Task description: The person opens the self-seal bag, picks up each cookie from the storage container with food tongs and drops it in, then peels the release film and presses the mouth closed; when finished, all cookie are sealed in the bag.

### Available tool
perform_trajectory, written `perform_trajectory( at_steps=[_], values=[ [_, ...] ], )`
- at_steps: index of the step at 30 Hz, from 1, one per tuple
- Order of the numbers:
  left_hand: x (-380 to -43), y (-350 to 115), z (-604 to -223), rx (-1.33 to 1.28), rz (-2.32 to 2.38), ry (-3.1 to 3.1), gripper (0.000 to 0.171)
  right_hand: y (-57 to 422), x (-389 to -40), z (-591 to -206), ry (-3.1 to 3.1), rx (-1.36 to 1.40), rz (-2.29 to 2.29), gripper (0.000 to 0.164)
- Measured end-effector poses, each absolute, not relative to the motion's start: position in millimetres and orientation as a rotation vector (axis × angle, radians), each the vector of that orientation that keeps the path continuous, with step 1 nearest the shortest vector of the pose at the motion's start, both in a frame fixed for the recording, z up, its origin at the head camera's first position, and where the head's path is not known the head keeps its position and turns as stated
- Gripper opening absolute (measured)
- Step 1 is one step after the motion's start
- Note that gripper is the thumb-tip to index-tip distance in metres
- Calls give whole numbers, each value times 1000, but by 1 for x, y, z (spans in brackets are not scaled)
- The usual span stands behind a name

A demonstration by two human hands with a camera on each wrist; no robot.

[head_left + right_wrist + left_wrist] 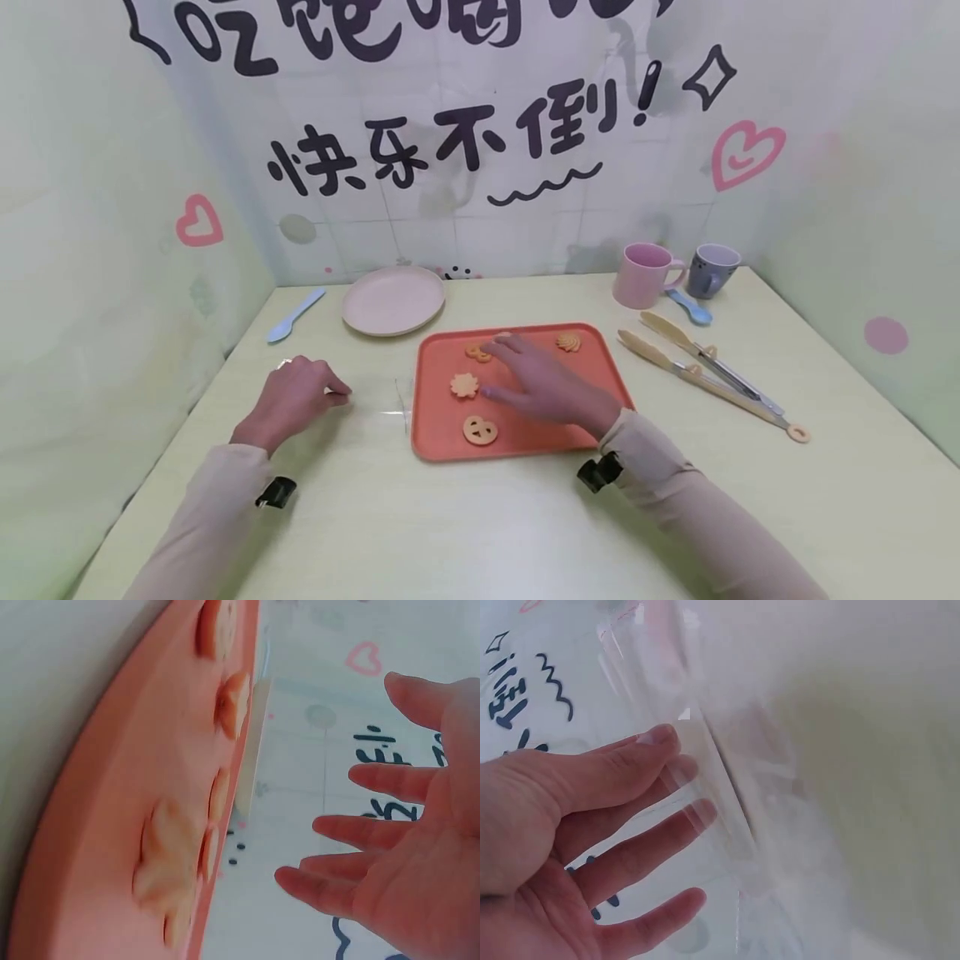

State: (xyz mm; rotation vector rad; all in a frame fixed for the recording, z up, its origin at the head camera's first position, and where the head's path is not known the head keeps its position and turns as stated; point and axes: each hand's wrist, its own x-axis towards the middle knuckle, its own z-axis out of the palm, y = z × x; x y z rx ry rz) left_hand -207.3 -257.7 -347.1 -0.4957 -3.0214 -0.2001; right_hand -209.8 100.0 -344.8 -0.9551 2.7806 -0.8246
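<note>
As left hand (291,398) pinches clear film (761,754), right hand (546,385) above round-cornered tray (435,421)

The surface (480,525) leaves passage in front of the tray (435,442). Clear plastic (765,802) obstructs its left side, tongs (720,390) its right.

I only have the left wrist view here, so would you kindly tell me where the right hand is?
Observer: The head view shows the right hand above a red tray.
Operator: Thank you; what lies nearest that tray's front edge?
Observer: A round cookie with a cut-out smiling face.
Operator: And where does the clear plastic by the left hand sit relative to the tray?
Observer: In the head view, its creases show just left of the tray.
</note>
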Motion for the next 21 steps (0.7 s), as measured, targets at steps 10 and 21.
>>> perform_trajectory(
  at_steps=[10, 21],
  values=[
    [-192, -259, -323, -455, -319, -2928, 15, 40, -208, -348, 2488, -964, -1241, 41],
    [-182, -251, -315, -514, -375, -2843, 17, 2, -205, -346, 2413, -835, -1584, 27]
  ],
)
